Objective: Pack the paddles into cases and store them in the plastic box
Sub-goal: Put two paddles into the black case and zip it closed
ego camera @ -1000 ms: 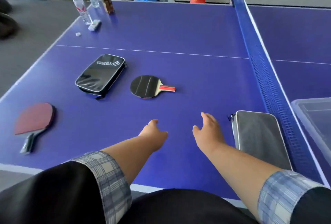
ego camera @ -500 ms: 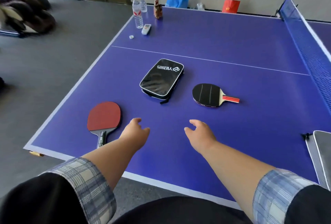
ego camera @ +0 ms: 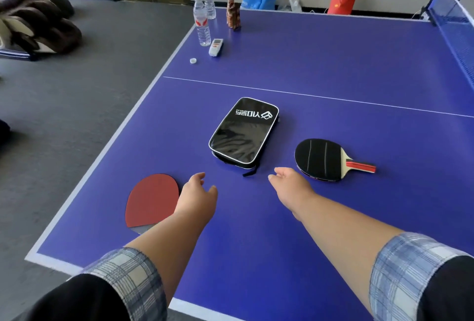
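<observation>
A black paddle case (ego camera: 243,131) with white lettering lies flat in the middle of the blue table (ego camera: 333,64). To its right rests a black-faced paddle (ego camera: 320,159) with a red-striped handle pointing right. A red-faced paddle (ego camera: 151,200) lies near the left edge; my left forearm hides its handle. My left hand (ego camera: 198,196) hovers just right of the red paddle, fingers relaxed, holding nothing. My right hand (ego camera: 289,187) reaches toward the case's near end, also empty and relaxed. The plastic box is out of view.
Two water bottles (ego camera: 202,23), a brown bottle (ego camera: 233,14), a white remote (ego camera: 216,47) and a bottle cap (ego camera: 193,60) stand at the table's far left corner. The net (ego camera: 456,28) runs along the right. Bags sit on the floor behind.
The view has swung left: the grey case and plastic box at the right left the frame. Both hands moved forward toward the black case and the paddles.
</observation>
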Tool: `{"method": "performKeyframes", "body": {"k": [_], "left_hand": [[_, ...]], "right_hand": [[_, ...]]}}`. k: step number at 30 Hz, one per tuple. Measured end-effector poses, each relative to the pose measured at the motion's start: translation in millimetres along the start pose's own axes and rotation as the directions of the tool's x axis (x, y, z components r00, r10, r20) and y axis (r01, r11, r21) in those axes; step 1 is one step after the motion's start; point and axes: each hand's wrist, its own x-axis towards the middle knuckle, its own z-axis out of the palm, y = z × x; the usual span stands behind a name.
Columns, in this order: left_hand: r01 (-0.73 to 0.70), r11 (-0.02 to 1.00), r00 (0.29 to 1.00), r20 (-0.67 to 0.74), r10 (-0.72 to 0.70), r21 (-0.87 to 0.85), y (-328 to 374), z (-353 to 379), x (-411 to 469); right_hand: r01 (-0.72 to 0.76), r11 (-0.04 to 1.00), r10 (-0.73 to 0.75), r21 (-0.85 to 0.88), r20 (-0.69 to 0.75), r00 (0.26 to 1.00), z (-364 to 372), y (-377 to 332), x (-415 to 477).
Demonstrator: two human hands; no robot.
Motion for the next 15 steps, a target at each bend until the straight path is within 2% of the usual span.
{"method": "performKeyframes", "body": {"k": [10,13,15], "left_hand": [[-0.115,0.990,0.992,0.066,0.109,0.086,37,6,135],[-0.098,0.987,0.989,0.126,0.082,0.125,45,11,178],[-0.052,0.995,0.981,0.193,0.034,0.090,48,15,198]], "right_hand": [[-0.168,0.984,0.172,0.060,-0.069,0.983,26,-28,83],[-0.220,0.973,0.227,0.077,-0.102,0.969,41,-37,108],[-0.236,0.965,0.249,0.116,-0.119,0.961,52,-45,118]]}}
